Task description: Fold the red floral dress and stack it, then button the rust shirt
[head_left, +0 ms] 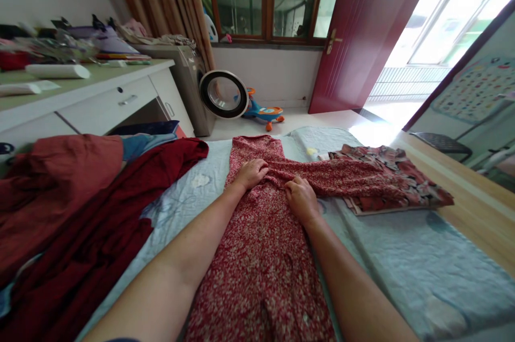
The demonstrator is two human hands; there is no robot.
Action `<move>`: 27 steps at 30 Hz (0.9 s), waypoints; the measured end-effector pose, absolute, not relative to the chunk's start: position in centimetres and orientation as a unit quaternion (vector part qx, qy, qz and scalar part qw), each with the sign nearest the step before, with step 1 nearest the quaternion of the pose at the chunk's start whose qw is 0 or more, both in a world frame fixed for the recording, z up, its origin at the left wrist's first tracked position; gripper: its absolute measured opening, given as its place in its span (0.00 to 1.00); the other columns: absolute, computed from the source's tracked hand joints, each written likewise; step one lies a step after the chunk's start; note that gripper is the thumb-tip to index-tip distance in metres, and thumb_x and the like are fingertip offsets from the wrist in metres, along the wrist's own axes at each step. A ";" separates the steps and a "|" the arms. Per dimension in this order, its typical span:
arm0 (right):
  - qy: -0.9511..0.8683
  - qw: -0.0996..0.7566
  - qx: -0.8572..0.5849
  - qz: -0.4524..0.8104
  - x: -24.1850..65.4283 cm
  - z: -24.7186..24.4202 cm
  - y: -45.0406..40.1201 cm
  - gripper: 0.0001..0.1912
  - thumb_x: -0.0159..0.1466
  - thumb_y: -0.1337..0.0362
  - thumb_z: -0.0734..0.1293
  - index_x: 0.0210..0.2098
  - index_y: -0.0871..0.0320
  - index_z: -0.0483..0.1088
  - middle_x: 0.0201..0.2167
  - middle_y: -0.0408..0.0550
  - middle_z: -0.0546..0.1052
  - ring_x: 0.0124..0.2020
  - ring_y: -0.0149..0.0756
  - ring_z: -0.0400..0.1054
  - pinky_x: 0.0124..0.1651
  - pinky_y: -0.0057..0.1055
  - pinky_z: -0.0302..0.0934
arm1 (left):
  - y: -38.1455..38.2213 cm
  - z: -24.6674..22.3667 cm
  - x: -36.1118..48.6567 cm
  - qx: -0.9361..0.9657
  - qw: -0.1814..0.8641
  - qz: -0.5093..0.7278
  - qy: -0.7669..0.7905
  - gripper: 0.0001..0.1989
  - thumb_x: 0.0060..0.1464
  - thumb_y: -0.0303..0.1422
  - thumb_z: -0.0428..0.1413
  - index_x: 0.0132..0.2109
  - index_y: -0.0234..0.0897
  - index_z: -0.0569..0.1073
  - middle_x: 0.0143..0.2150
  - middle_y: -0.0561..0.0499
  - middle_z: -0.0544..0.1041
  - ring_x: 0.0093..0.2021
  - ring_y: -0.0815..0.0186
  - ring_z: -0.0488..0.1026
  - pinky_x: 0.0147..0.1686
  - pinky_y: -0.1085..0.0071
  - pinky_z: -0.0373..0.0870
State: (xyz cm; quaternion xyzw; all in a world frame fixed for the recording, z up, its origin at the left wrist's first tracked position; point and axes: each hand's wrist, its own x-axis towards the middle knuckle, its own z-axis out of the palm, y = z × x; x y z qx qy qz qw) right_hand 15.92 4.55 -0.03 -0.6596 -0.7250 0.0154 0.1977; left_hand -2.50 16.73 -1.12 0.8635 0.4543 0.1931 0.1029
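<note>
A red dress (265, 256) with a small pale floral print lies spread along the bed in front of me. One long sleeve stretches out to the right, its end lying over a stack of folded floral clothes (418, 175). My left hand (252, 173) is closed on gathered cloth near the shoulder, fingers curled. Just to its right and a little closer to me, my right hand (301, 197) pinches the fabric where the sleeve meets the body. Creases run through the cloth between both hands.
Dark red and rust-coloured clothes (100, 208) lie heaped on the left of the light blue bedspread (450, 261). Beyond stand a cluttered white desk (108, 108), a washing machine with its round door (224, 94) swung out, a blue and orange ride-on toy (263, 112) and a red door (362, 30).
</note>
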 end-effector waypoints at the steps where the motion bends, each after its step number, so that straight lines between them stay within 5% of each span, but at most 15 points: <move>1: -0.724 0.210 -0.657 0.016 16.1 0.0 4.6 0.13 0.67 0.66 0.58 0.35 0.56 0.75 0.38 0.51 0.74 0.43 0.40 0.65 0.51 0.32 0.56 | 16.7 -1.2 -2.5 0.866 0.105 0.194 0.449 0.16 0.64 0.39 0.46 0.50 0.39 0.75 0.53 0.49 0.76 0.55 0.61 0.71 0.57 0.63 0.64; 8: -0.730 0.274 -0.626 0.018 16.1 0.9 4.3 0.09 0.62 0.70 0.58 0.31 0.58 0.70 0.33 0.50 0.74 0.39 0.38 0.65 0.47 0.31 0.57 | 16.8 -1.0 -2.5 0.867 0.117 0.165 0.455 0.21 0.67 0.40 0.40 0.54 0.42 0.73 0.59 0.51 0.73 0.61 0.64 0.67 0.62 0.65 0.59; 14: -0.734 0.257 -0.623 0.079 16.9 0.4 4.1 0.14 0.63 0.63 0.60 0.22 0.56 0.69 0.26 0.46 0.75 0.30 0.33 0.66 0.37 0.27 0.55 | 16.7 -1.2 -2.6 0.873 0.099 0.137 0.457 0.27 0.59 0.48 0.51 0.60 0.39 0.70 0.65 0.45 0.68 0.66 0.56 0.61 0.65 0.58 0.55; 20: -0.668 0.296 -0.681 0.041 18.8 3.2 6.6 0.17 0.68 0.57 0.57 0.33 0.57 0.75 0.34 0.50 0.79 0.36 0.36 0.70 0.41 0.28 0.57 | 16.9 -1.7 -2.7 0.878 0.091 0.120 0.453 0.32 0.58 0.53 0.50 0.63 0.39 0.67 0.67 0.44 0.64 0.68 0.53 0.58 0.65 0.52 0.53; 27: -0.638 0.049 -0.768 0.040 19.3 4.5 13.6 0.23 0.66 0.56 0.60 0.53 0.64 0.71 0.53 0.65 0.73 0.55 0.54 0.65 0.53 0.43 0.57 | 16.5 -1.4 -2.6 0.878 0.087 0.114 0.457 0.34 0.55 0.55 0.52 0.63 0.41 0.67 0.68 0.44 0.63 0.69 0.53 0.55 0.66 0.53 0.50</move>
